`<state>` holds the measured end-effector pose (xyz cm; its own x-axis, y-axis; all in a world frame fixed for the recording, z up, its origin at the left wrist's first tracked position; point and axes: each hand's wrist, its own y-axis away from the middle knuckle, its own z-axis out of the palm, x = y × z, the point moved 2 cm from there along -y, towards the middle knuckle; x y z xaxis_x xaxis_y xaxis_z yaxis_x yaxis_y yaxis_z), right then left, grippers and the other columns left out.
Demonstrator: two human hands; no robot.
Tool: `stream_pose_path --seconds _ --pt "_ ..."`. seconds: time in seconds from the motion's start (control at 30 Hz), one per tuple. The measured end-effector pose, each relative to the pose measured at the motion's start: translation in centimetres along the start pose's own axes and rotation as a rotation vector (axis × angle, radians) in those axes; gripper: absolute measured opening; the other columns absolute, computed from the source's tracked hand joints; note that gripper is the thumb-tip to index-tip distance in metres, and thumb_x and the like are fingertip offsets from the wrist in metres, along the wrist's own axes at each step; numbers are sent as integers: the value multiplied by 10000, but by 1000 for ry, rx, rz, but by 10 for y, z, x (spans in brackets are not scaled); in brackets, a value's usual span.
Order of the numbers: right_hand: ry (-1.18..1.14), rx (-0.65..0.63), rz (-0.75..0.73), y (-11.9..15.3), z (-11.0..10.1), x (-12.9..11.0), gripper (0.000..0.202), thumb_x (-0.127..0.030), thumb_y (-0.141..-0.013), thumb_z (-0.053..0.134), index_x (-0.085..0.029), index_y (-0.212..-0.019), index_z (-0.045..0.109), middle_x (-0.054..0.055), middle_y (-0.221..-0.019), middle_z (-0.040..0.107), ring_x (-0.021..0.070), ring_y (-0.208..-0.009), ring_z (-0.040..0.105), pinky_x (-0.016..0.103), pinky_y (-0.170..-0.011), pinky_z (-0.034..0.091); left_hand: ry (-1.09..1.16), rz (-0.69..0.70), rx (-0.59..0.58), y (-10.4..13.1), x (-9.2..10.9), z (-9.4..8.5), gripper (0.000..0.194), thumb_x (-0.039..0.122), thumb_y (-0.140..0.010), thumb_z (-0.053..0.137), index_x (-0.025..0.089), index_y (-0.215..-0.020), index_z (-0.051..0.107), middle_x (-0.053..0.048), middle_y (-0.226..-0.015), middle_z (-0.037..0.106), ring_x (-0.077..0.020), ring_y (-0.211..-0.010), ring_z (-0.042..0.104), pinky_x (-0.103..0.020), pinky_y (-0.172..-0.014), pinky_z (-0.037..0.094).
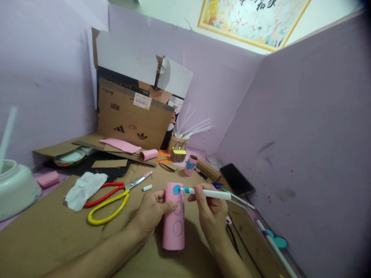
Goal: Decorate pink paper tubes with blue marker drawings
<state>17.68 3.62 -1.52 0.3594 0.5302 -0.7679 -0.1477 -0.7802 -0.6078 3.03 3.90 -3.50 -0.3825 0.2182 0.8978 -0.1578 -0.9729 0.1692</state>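
Note:
A pink paper tube [171, 237] lies lengthwise before me on the cardboard. Along it runs a column of circles: the top one is filled in blue, the two lower ones are blue outlines. My left hand [152, 212] grips the tube's left side, thumb on top near the middle circle. In my right hand [213, 210] is a white marker [214, 193] with a blue collar, pinched between thumb and fingers. The marker's tip is at the right edge of the filled circle. A small white marker cap [147, 188] lies to the left of the tube.
Left of my hands are scissors [108, 208] with red and yellow handles and a crumpled tissue [86, 189]. Behind stand a small pink tube [190, 166], a little cardboard box [178, 154] and a large carton [130, 116]. A phone [237, 179] lies at right.

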Motion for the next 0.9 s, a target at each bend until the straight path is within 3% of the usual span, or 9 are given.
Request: stream_pose_path --seconds 0.9 --pt "22 -47 -69 2 2 0 239 -329 -863 537 -189 -680 600 0 -586 622 158 -574 582 282 -593 438 -11 18 -11 -1 0 0 348 275 -443 826 84 -715 725 -51 -595 678 -141 -579 554 -246 -575 430"
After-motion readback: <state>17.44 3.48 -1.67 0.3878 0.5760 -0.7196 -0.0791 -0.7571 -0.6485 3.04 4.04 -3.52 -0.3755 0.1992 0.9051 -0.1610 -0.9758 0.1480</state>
